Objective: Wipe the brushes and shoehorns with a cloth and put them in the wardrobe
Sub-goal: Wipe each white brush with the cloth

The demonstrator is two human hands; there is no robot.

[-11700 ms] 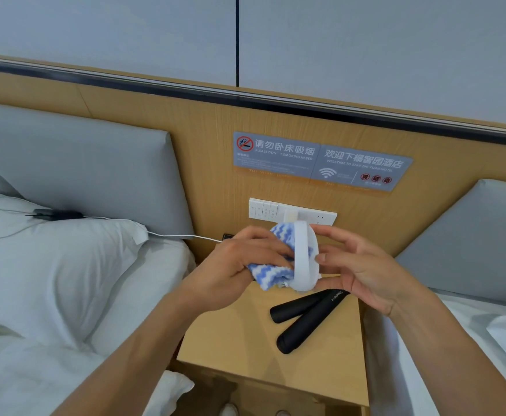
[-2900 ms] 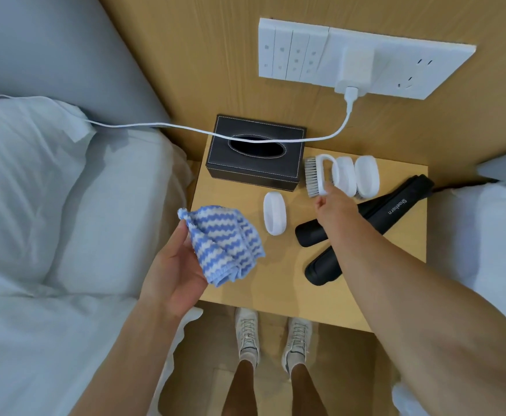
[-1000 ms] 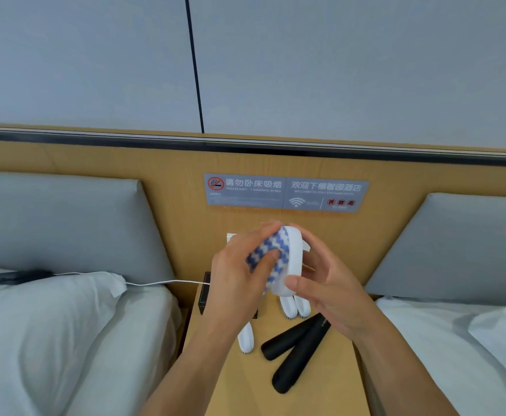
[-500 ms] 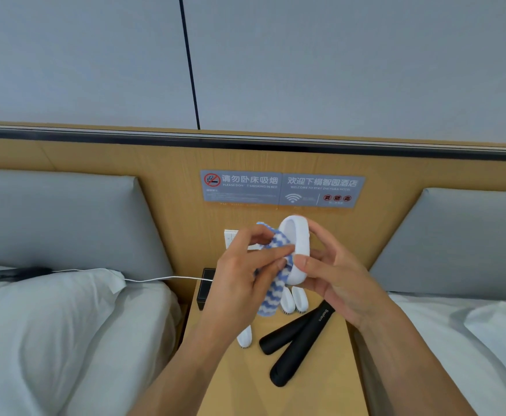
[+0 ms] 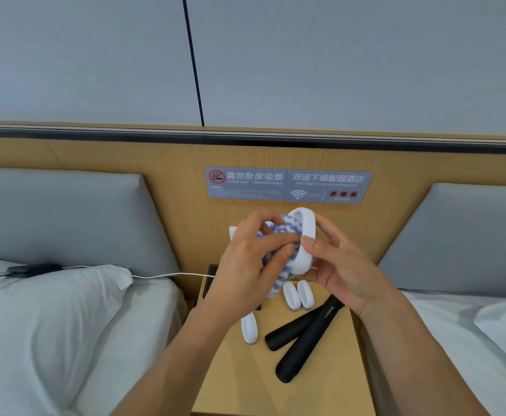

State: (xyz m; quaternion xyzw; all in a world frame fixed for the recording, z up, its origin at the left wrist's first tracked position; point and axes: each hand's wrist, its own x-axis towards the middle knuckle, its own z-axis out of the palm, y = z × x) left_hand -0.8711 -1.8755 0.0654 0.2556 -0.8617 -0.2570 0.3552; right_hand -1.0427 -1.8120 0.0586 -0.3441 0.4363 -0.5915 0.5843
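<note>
Held above the wooden worktop (image 5: 305,385): white oval plastic brush (image 5: 305,241), right hand (image 5: 341,265) fingers gripping; left hand (image 5: 245,265) fingers now pressing blue-and-white striped cloth (image 5: 278,259) seemingly inside its loop. Wiping continues.

Right hand (image 5: 340,271) grips a white brush (image 5: 304,241) up in front of the headboard, and the left hand (image 5: 245,265) presses the blue-and-white cloth (image 5: 278,256) against it. Down on the table (image 5: 233,382): one white brush alone (image 5: 249,327), two more side by side (image 5: 298,295), and two black shoehorns (image 5: 304,337) lying touching. A white cable (image 5: 167,276) crosses the left bed.
</note>
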